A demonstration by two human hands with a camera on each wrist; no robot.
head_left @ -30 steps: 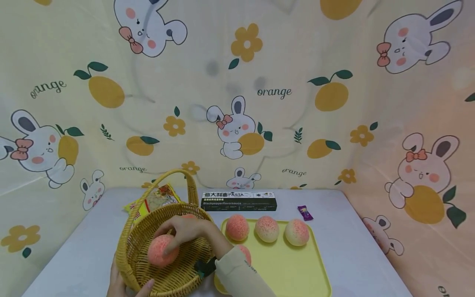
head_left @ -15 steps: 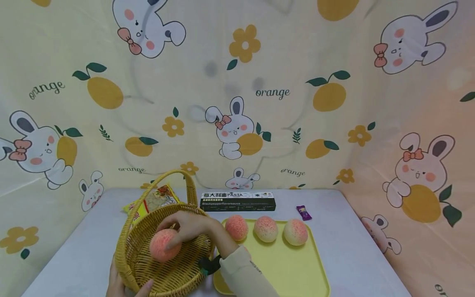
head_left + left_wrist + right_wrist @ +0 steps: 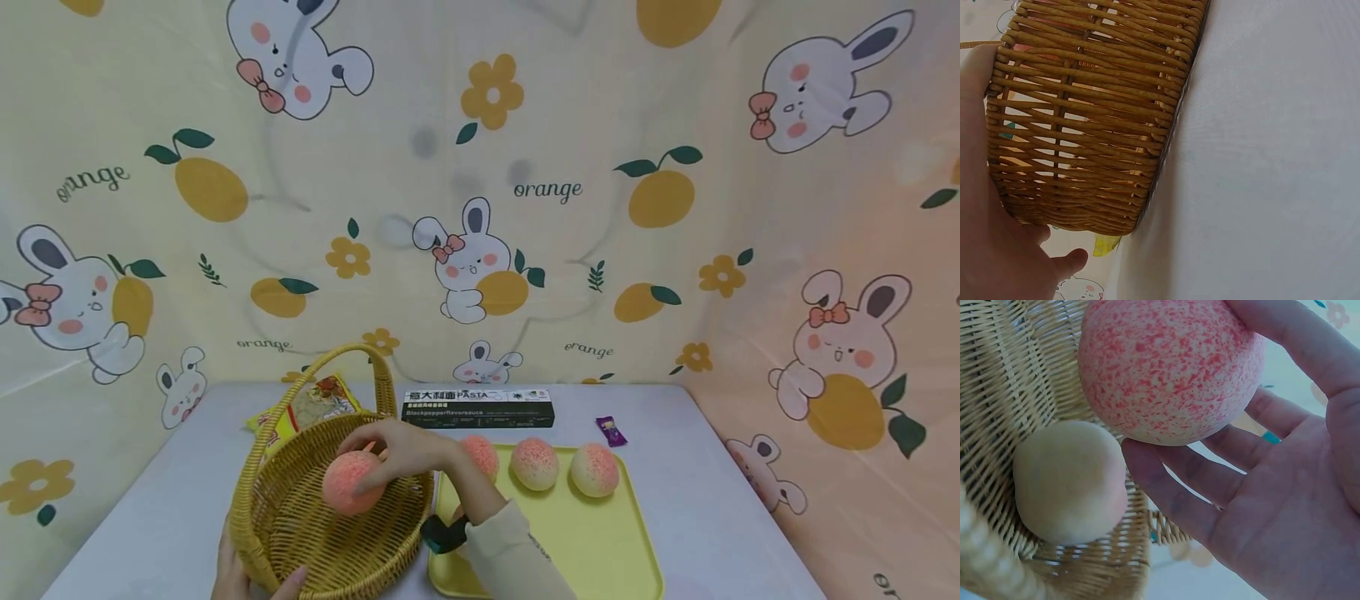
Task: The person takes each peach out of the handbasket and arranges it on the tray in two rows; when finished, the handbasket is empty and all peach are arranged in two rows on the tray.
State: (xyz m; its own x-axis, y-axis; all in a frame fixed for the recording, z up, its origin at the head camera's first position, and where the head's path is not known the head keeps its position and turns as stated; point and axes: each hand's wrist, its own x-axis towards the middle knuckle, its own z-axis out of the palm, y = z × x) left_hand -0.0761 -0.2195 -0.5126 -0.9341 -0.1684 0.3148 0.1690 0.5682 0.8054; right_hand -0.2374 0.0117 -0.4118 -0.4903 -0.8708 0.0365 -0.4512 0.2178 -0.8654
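My right hand [image 3: 411, 448] holds a pink-speckled peach [image 3: 347, 487] between thumb and fingers, over the inside of a wicker basket [image 3: 318, 546]. In the right wrist view the held peach [image 3: 1169, 369] is pinched at its lower and right sides. Below it, a paler peach [image 3: 1069, 481] lies in the basket; the hand mostly hides it in the head view. My left hand [image 3: 231, 568] grips the basket's near left side. In the left wrist view, that hand [image 3: 1004, 244] lies along the woven wall, some fingers past its edge.
Right of the basket, a yellow tray [image 3: 592, 554] bears a row of peaches [image 3: 535, 464] along its far edge; my sleeve covers part of it. Behind stand a pasta box [image 3: 478, 408] and a yellow food packet [image 3: 318, 407]. A small purple packet [image 3: 611, 431] lies at the back right.
My right hand and its peach have moved right and away from me within the basket's outline. My forearm now covers more of the tray's left side. The left hand stays on the basket.
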